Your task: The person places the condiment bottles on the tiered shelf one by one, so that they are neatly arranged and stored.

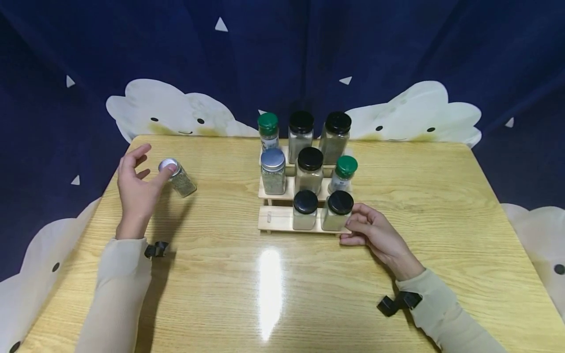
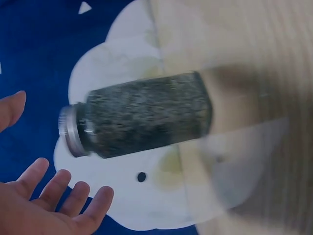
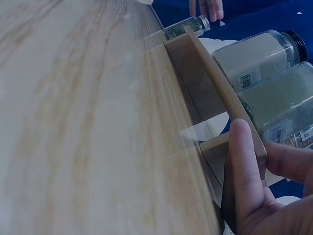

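Note:
On the left of the table, a glass spice jar (image 1: 182, 182) with a silver lid and dried green flakes stands by itself. My left hand (image 1: 139, 184) is beside it with fingers spread; in the left wrist view a gap separates the hand (image 2: 54, 205) from the jar (image 2: 146, 115). A three-tier wooden spice rack (image 1: 278, 224) stands mid-table, holding several jars with black, green and silver lids. My right hand (image 1: 379, 233) grips the front right corner of its lowest step, a finger on the front edge in the right wrist view.
On the lowest step, a black-lidded jar (image 1: 305, 210) stands beside another black-lidded jar (image 1: 339, 211); bare wood shows at that step's left end. A dark blue curtain (image 1: 273, 54) with white clouds hangs behind the wooden table (image 1: 212, 284).

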Demonstrator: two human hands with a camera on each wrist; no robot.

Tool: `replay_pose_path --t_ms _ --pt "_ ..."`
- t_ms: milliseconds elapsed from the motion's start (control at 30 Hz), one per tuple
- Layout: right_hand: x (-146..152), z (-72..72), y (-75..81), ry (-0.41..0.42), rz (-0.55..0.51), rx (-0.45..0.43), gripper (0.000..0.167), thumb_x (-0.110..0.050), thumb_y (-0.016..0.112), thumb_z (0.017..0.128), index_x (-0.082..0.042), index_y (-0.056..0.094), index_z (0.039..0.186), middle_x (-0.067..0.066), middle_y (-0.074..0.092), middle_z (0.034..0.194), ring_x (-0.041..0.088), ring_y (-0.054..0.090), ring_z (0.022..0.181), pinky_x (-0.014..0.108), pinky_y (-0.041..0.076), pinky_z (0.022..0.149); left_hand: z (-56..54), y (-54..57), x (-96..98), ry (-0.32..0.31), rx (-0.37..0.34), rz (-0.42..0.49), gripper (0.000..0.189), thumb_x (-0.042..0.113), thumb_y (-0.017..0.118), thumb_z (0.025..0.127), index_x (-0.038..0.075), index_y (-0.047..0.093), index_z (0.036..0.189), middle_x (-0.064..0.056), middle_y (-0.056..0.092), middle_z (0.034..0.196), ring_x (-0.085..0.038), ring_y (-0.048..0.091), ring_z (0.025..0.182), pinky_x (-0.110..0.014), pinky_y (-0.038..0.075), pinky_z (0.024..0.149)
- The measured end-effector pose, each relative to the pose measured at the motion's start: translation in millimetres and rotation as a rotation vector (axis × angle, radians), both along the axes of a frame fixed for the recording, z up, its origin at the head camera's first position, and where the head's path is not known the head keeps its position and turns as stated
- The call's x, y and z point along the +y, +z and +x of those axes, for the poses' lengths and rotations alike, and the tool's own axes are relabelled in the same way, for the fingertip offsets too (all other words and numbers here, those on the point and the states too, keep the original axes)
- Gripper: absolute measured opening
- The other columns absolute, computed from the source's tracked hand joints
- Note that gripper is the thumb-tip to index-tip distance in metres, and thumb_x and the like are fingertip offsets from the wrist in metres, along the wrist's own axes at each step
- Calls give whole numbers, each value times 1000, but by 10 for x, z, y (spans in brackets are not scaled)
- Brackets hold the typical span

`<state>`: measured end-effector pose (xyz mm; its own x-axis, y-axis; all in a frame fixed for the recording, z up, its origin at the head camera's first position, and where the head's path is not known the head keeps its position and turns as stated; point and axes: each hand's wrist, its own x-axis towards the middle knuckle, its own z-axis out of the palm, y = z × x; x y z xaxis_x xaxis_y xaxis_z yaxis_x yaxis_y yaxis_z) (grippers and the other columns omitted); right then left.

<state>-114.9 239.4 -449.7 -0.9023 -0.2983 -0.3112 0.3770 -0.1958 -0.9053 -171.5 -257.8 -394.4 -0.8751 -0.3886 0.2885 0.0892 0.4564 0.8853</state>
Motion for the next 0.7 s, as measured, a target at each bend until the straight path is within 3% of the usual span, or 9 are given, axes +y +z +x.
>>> replay_pose_path --t_ms 133,300,567,700 --pt "-2 3 1 2 6 4 25 14 51 106 4 48 129 14 67 101 26 78 86 41 68 82 -20 -83 -27 -29 -88 2 74 15 84 95 10 51 161 -6 49 160 -19 42 143 -33 42 112" --pt "1 7 10 2 17 9 25 14 51 106 4 49 129 14 67 100 25 78 85 41 68 82 -49 -144 -27 -57 -126 2 79 16 85 94 9 47 163 -8 48 161 -24 44 145 -35 42 112" --pt "6 7 3 3 28 8 25 13 52 106 5 48 129 14 67 101 25 78 86 41 68 82 -98 -262 -28 -52 -174 7 71 13 84 96 1 51 158 -14 56 151 -20 52 131 -32 48 106" --pt "6 10 -4 6 20 20 25 13 52 106 5 48 129 14 67 100 25 78 86 41 68 82 -90 -290 -21 -50 -197 12 65 16 83 98 0 55 154 -9 58 138 -15 52 124 -28 52 105"
